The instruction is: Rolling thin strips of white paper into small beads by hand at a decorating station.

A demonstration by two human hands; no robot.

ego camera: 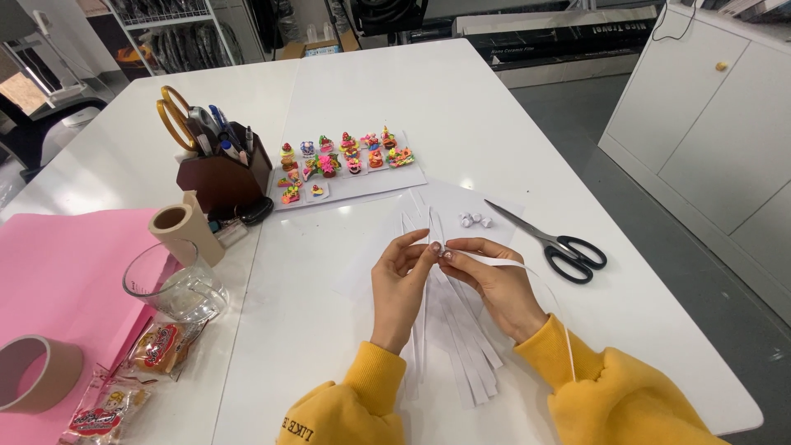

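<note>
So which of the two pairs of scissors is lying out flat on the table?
The black-handled scissors, lying flat right of the hands with blades slightly open. The gold-handled scissors stand upright in the dark wooden pen holder.

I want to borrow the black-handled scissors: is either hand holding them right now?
No, the black-handled scissors lie on the white table to the right of both hands, which pinch a white paper strip.
</note>
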